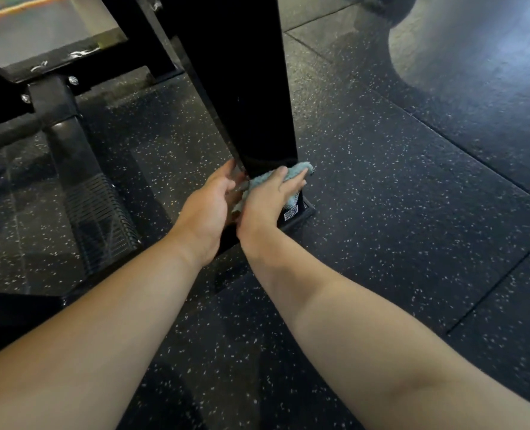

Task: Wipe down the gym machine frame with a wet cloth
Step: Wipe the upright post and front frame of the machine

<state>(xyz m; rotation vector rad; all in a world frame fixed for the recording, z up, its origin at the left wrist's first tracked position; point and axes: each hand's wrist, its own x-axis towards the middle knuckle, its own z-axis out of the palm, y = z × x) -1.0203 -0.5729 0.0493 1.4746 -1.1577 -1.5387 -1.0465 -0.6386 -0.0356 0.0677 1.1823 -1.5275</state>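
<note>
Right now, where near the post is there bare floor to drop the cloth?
Bare floor lies right of the post, out to the tile seams, and between post and ribbed footplate. Crowded at the post's foot: left hand touches it, right hand presses the cloth.

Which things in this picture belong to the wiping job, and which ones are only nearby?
Belong to the job:
- light blue fabric cloth
- black metal upright post of the machine frame
- right hand, pressing the cloth on the post's base
- left hand, touching the post

Only nearby:
- black ribbed metal footplate
- white QR-code sticker
- dark speckled rubber floor
</note>
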